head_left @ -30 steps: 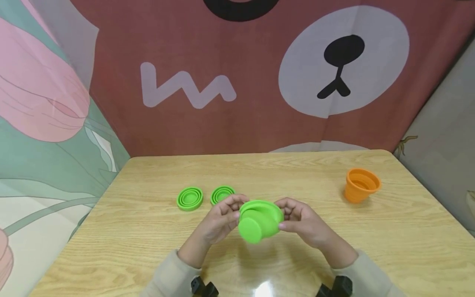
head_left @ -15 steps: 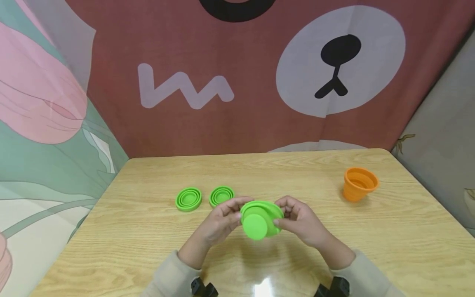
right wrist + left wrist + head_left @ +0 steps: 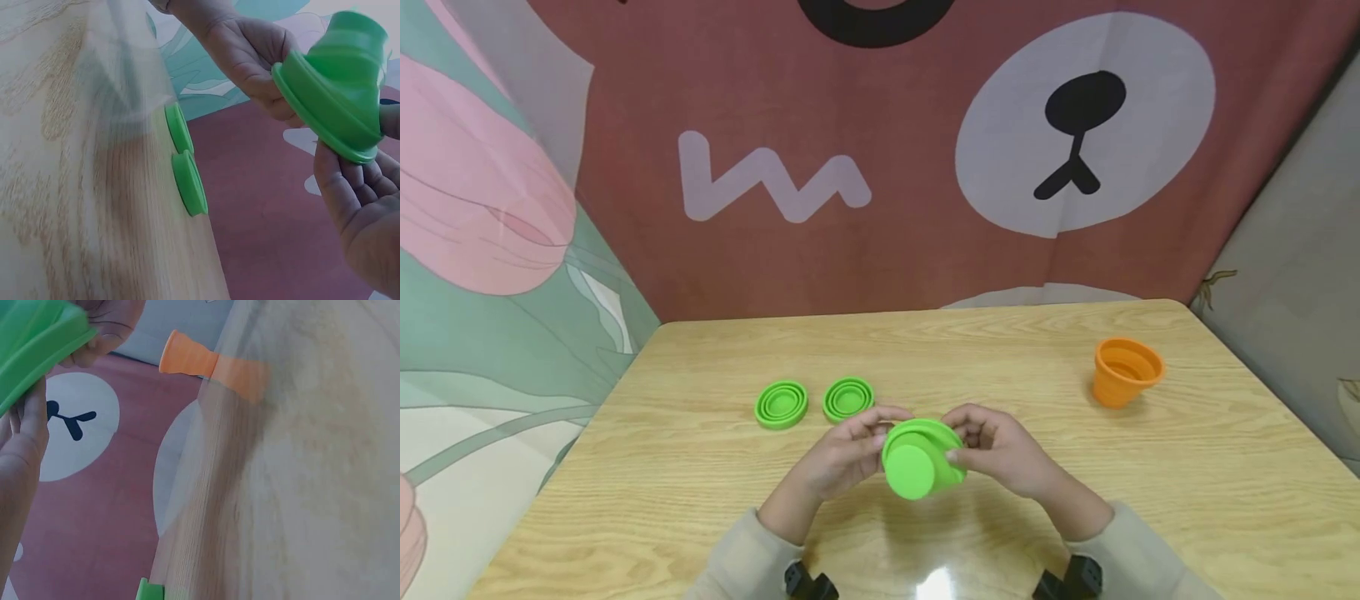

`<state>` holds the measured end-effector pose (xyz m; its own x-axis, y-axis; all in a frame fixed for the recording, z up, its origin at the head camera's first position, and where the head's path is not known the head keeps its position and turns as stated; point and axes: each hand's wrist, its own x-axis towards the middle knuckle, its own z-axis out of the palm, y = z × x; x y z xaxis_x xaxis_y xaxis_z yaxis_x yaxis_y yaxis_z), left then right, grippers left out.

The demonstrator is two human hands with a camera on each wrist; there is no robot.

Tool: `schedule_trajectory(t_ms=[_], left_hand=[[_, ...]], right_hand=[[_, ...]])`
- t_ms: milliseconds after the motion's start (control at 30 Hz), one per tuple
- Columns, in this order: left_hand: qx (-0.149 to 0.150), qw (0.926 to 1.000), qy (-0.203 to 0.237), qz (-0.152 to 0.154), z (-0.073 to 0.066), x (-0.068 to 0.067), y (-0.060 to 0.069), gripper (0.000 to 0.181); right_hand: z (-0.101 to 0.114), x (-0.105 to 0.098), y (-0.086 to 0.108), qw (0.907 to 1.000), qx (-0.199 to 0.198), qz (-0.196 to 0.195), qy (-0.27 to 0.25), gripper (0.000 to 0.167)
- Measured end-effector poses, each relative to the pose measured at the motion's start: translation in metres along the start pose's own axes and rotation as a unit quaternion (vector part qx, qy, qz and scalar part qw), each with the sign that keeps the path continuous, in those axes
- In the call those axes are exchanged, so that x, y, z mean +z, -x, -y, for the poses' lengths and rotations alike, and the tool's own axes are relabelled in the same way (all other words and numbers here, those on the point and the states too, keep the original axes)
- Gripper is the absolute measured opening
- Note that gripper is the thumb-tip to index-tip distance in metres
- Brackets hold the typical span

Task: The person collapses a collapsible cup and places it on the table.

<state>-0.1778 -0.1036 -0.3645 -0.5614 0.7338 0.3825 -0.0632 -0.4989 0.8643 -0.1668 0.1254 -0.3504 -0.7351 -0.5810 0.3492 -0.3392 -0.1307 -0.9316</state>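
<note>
Noting the right hand (image 3: 1009,454) has shifted inward on the cup (image 3: 912,472), I judge the reshaping unfinished; left hand (image 3: 844,457) and right pinch it above the counter (image 3: 625,483), short of its far edge.

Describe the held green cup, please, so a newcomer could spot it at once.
Above the wooden table, find the left hand and right hand. Between them is the green cup, lopsided and lifted, unlike the two flat green cups behind.
</note>
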Motion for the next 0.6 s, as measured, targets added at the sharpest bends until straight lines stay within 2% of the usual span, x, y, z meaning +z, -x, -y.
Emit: schedule_trajectory(t_ms=[67, 167, 267, 400, 500, 600], left_hand=[[-0.014, 0.9999, 0.004, 0.005, 0.000, 0.000, 0.000, 0.039], [-0.030, 0.9995, 0.005, 0.009, 0.001, -0.002, 0.000, 0.036], [-0.030, 0.9995, 0.009, 0.008, 0.002, -0.002, -0.002, 0.033], [0.002, 0.9992, 0.034, -0.020, 0.003, 0.000, -0.007, 0.033], [0.033, 0.9965, 0.062, -0.046, 0.003, 0.002, -0.010, 0.037], [0.056, 0.9932, 0.081, -0.062, 0.003, 0.004, -0.011, 0.040]], right_hand=[[-0.001, 0.000, 0.000, 0.9998, 0.000, 0.018, -0.010, 0.024], [-0.002, 0.000, -0.001, 0.9996, 0.008, 0.025, -0.005, 0.024], [-0.003, -0.001, -0.002, 0.9993, 0.014, 0.024, -0.026, 0.024], [-0.004, -0.003, -0.004, 0.9934, -0.006, 0.021, -0.113, 0.029], [-0.007, -0.004, -0.005, 0.9806, -0.026, 0.034, -0.191, 0.039], [-0.010, -0.003, -0.006, 0.9678, -0.033, 0.048, -0.245, 0.046]])
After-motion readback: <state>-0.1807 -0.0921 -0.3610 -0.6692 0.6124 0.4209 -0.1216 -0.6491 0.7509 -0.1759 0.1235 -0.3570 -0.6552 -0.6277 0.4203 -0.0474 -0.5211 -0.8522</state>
